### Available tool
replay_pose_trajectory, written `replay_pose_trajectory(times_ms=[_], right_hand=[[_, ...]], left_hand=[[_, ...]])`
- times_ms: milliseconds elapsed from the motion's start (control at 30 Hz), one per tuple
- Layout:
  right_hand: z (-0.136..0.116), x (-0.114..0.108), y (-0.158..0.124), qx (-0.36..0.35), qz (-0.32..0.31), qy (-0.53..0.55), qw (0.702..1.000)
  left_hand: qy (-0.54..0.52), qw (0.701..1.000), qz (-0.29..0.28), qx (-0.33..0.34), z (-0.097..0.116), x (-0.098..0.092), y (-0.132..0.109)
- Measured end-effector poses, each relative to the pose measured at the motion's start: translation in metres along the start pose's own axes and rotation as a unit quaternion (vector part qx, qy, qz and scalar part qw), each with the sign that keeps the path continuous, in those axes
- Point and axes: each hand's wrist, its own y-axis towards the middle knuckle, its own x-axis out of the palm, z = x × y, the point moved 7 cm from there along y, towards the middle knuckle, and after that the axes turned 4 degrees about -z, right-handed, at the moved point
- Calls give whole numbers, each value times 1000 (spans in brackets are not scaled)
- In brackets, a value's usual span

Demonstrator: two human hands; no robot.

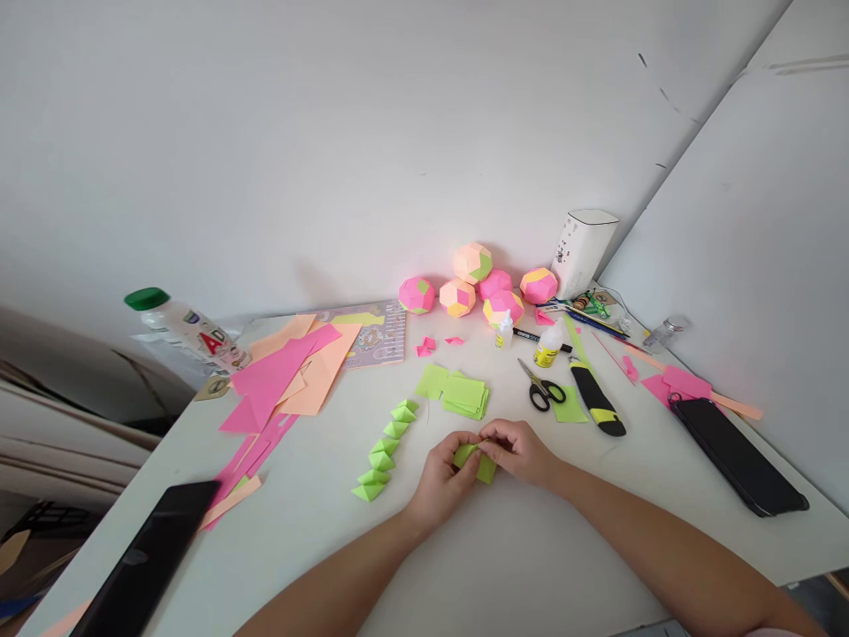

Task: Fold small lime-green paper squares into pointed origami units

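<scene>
My left hand [443, 473] and my right hand [521, 449] meet at the middle of the white table [531, 557]. Both pinch one small green paper piece [478, 462] between their fingertips, just above the tabletop. To the left of my hands runs a row of several folded green paper units [386, 449]. Behind my hands lies a stack of flat green paper squares [457, 391].
Pink and orange sheets [292, 376] lie at the left, near a bottle [189, 329]. Several paper balls [474, 287] stand by the wall. Scissors [542, 386], a cutter [597, 400] and glue bottles [547, 347] are at the right. Dark phones lie at the right edge [736, 453] and front left [149, 557].
</scene>
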Motion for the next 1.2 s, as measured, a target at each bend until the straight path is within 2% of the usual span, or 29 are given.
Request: replay_pose_trajectory(times_ms=[1200], right_hand=[[0,0,0,5,5,3,1000]], left_hand=[[21,1000,12,5,0,-1,0]])
